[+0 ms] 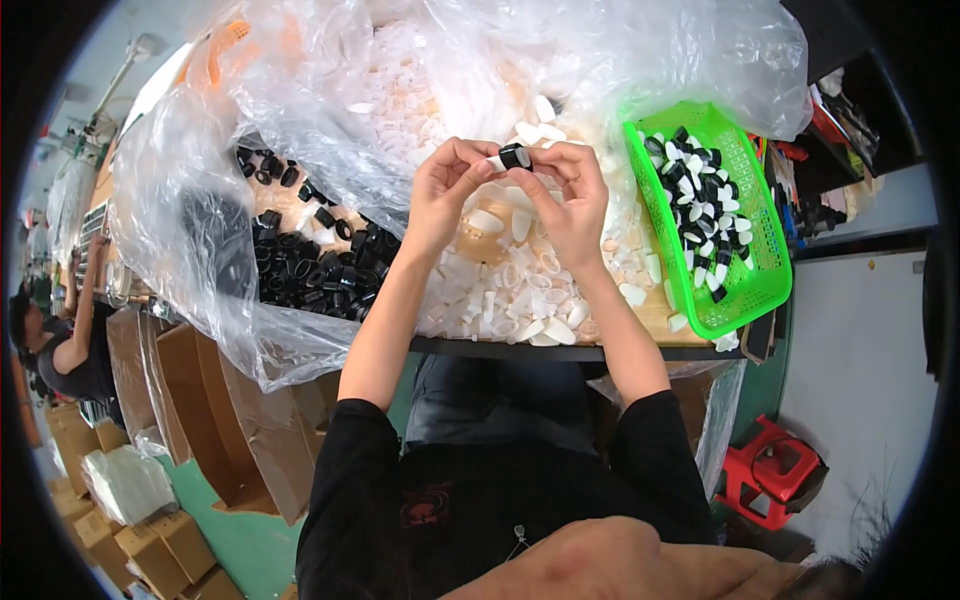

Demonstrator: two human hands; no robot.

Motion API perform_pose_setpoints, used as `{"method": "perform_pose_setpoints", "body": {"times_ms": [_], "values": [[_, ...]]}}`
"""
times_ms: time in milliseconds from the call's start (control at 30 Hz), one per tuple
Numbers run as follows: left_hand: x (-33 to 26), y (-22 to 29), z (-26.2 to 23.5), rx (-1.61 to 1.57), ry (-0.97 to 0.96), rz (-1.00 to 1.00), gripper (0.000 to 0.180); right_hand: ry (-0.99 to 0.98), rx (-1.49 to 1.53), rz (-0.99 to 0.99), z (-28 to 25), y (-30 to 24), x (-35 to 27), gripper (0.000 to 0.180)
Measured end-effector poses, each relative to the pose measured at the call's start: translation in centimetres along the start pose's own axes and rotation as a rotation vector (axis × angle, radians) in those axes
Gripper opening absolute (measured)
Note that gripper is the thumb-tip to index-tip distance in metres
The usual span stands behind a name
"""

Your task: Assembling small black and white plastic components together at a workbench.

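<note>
Both my hands meet over the far middle of the table. My left hand (447,190) is closed, its thumb and fingertips pinching a small white plastic piece (494,163). A short black plastic ring (514,156) sits against that piece, gripped by the thumb and fingers of my right hand (572,200). How far the white piece goes into the ring is hidden by my fingers. Under my hands lie many loose white oval plastic pieces (545,295). To the left, a heap of black rings (320,275) rests on clear plastic sheeting (180,240).
On the right, a green basket (745,300) holds joined black-and-white parts (700,200). More plastic film (640,50) covers the far side. An open cardboard box (215,420) stands below left. A red stool (770,470) is on the floor at right; another person (75,345) works far left.
</note>
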State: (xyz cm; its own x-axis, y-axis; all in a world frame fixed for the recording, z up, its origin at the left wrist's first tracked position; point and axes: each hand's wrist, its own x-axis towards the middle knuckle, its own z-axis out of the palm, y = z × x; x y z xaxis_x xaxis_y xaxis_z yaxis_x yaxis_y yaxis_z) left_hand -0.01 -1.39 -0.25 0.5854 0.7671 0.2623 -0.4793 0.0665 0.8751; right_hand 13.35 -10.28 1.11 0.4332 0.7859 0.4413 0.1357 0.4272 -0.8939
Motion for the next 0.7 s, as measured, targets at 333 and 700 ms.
{"method": "perform_pose_setpoints", "body": {"times_ms": [333, 700], "values": [[0.0, 0.4, 0.2, -0.108, 0.028, -0.072, 0.018, -0.015, 0.131, 0.170, -0.7, -0.2, 0.6, 0.020], [0.0, 0.7, 0.3, 0.146, 0.015, -0.132, 0.018, -0.052, 0.304, 0.352, -1.0, 1.3, 1.0, 0.020]]}}
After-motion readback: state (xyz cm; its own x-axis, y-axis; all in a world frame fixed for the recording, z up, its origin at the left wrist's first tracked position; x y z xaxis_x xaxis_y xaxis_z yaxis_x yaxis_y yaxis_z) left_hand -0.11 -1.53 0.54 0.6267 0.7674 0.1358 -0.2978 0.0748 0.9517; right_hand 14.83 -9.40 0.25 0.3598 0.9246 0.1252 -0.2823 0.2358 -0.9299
